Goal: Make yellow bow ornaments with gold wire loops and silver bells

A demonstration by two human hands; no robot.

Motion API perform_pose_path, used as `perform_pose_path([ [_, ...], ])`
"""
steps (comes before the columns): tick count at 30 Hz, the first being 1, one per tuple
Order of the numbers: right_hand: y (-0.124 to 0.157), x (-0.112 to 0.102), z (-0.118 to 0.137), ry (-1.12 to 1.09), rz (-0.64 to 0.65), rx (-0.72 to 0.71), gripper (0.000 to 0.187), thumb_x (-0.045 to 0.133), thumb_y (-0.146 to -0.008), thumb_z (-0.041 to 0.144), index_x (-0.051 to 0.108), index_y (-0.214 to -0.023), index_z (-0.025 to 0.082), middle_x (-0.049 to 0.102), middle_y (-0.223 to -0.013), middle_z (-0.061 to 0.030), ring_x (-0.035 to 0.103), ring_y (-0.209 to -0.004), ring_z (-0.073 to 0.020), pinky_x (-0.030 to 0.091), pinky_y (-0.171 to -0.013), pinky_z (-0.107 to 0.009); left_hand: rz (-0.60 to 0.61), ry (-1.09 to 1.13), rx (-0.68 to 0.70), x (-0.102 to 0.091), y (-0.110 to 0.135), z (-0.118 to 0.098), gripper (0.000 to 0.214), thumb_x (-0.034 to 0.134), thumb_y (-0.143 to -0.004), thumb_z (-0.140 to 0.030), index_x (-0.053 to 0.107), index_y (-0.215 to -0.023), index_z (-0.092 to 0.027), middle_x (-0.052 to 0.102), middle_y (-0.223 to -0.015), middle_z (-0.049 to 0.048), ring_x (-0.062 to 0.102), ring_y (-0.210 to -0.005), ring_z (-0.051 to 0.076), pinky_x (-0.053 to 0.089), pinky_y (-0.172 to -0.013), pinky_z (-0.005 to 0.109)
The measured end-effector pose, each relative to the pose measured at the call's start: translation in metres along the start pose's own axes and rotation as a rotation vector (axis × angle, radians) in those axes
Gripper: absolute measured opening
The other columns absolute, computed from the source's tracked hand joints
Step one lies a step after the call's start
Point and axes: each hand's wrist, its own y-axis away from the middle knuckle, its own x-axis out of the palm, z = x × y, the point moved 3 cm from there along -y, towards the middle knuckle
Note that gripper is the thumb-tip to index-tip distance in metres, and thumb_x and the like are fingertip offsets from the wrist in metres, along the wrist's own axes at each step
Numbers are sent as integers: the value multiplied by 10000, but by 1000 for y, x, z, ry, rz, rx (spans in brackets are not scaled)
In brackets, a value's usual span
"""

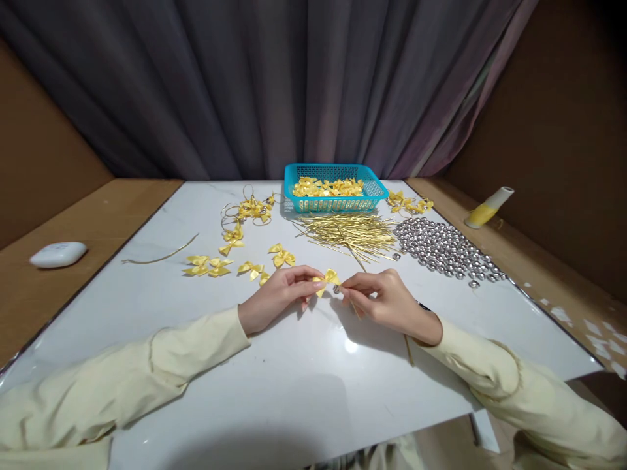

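My left hand (279,297) pinches a small yellow ribbon bow (327,281) just above the white table (294,391). Facing it, my right hand (382,300) is closed in a pinch at the bow's right side, where a tiny silver bead (336,288) shows at the fingertips. A thin gold wire (408,349) runs back under the right wrist. Both forearms in pale yellow sleeves rest on the table. Finished yellow bows (245,261) lie just beyond my left hand.
A blue basket (333,202) of yellow bows stands at the back centre. In front of it lie a heap of gold wires (350,234) and, to the right, a spread of silver beads (443,248). A white case (57,254) lies far left, a yellow spool (487,209) far right.
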Motion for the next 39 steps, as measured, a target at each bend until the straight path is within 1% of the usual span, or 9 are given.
perform_pose_path([
  [4, 0, -3, 3, -7, -50, -39, 129, 535, -789, 136, 657, -755, 160, 670, -613, -6, 543, -447, -83, 457, -498, -197, 14, -55, 13, 1, 0, -2, 204, 623, -765, -306, 610, -872, -132, 517, -639, -11, 451, -541, 80, 394, -480, 199],
  [9, -1, -3, 4, 27, -57, -63, 138, 536, -803, 151, 663, -751, 168, 658, -574, 5, 554, -465, -87, 447, -495, -189, 27, -76, 22, 1, 0, -1, 214, 613, -775, -318, 605, -887, -136, 501, -629, -19, 444, -537, 80, 398, -480, 200],
  [18, 1, -4, 6, 33, -86, -77, 141, 532, -820, 200, 660, -768, 167, 635, -535, 9, 557, -461, -91, 427, -460, -180, 69, -180, 15, 7, 3, -7, 249, 589, -787, -337, 594, -912, -122, 574, -694, 12, 491, -576, 101, 401, -506, 219],
  [24, 1, -4, 6, 20, -121, -95, 146, 518, -829, 199, 655, -796, 159, 657, -611, -13, 547, -464, -89, 437, -489, -198, 94, -240, 21, 7, 3, -6, 267, 585, -783, -366, 589, -911, -132, 565, -662, 0, 485, -558, 106, 406, -502, 229],
  [33, 2, -6, 7, 15, -151, -127, 155, 511, -841, 210, 656, -812, 162, 636, -581, -5, 540, -464, -87, 436, -497, -198, 112, -286, 20, 7, 3, -5, 268, 577, -789, -367, 598, -919, -133, 571, -639, -4, 485, -535, 104, 393, -501, 229],
  [39, 2, -7, 6, -10, -174, -132, 153, 509, -848, 217, 653, -850, 166, 626, -586, 5, 528, -449, -81, 441, -493, -200, 98, -303, 20, 7, 4, -5, 272, 585, -780, -372, 604, -913, -136, 575, -630, -5, 472, -514, 93, 393, -494, 218],
])
